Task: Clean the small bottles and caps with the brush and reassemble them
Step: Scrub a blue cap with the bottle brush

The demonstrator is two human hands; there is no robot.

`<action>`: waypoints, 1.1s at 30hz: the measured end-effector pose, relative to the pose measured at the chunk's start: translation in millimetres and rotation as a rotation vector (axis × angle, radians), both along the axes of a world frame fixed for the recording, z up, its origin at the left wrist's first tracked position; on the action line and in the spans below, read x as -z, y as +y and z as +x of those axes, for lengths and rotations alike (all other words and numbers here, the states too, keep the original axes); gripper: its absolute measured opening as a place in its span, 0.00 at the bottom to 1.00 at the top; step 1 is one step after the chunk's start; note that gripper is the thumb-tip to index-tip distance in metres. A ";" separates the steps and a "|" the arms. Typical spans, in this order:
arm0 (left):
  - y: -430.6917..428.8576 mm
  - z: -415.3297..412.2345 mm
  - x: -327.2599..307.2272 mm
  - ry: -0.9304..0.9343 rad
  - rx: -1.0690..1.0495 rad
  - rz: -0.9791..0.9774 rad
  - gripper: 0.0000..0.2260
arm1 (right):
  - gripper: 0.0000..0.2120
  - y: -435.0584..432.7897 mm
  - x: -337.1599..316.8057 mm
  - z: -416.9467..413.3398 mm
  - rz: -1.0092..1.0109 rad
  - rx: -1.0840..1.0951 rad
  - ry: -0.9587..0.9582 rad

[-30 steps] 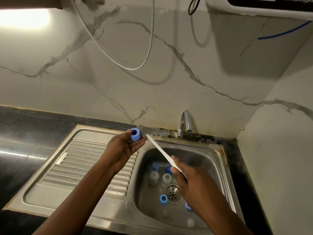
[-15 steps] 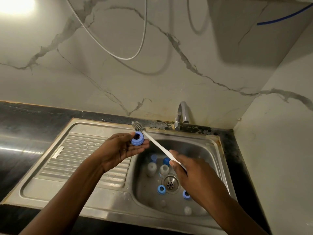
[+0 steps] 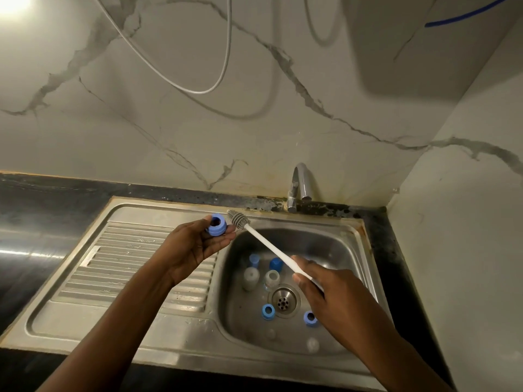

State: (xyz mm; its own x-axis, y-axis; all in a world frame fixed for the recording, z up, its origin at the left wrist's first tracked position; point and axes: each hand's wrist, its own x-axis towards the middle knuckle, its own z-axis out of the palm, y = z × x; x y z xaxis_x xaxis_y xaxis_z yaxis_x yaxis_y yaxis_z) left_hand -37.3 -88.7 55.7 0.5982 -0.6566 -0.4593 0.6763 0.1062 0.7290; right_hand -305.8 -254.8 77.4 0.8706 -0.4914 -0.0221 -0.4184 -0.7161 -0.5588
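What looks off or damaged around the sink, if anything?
The seal behind the sink, left of the tap, is blackened and flaking; the sink's back right corner shows rusty staining. Nothing spilled or broken.

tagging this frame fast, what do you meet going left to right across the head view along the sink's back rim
counter → cap → brush head → tap → side wall

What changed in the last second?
The brush head moved slightly right, from behind the blue cap to beside it. The left hand holds the cap as before, the right hand the brush handle. The bottles and loose caps in the sink have not moved.
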 end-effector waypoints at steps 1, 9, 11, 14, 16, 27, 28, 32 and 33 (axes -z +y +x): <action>-1.2 -0.7 4.1 -0.009 0.010 0.021 0.15 | 0.23 -1.8 0.1 -3.1 0.001 0.021 -0.016; -15.0 -16.8 70.4 -0.312 0.248 0.367 0.11 | 0.21 -8.9 23.3 -29.7 0.117 0.113 -0.003; -20.2 -19.7 93.7 -0.381 0.339 0.437 0.09 | 0.22 -8.8 31.0 -33.1 0.145 0.138 0.012; -28.9 -24.0 124.4 -0.523 0.475 0.565 0.07 | 0.22 -9.8 41.8 -36.1 0.169 0.159 0.025; -37.1 -25.2 144.5 -0.667 0.558 0.668 0.04 | 0.23 -11.8 49.5 -37.1 0.188 0.157 0.035; -70.6 -34.4 243.2 -0.903 0.789 1.005 0.06 | 0.19 -23.2 75.9 -52.5 0.211 0.176 0.122; -70.5 -33.4 251.1 -0.905 0.786 1.025 0.06 | 0.20 -24.0 75.3 -53.1 0.222 0.171 0.130; -75.7 -33.2 278.2 -0.911 0.773 1.087 0.09 | 0.21 -27.8 74.4 -56.1 0.275 0.170 0.136; -76.4 -34.2 279.6 -0.900 0.765 1.102 0.10 | 0.21 -29.2 74.9 -57.1 0.276 0.173 0.137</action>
State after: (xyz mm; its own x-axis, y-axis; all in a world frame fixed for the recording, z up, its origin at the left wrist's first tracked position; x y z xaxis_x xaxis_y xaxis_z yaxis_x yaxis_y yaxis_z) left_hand -71.5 -165.1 -223.9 0.6248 -0.5176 -0.5846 -0.3451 -0.8547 0.3878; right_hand -362.9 -284.0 2.5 0.7551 -0.5902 -0.2855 -0.6044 -0.4577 -0.6521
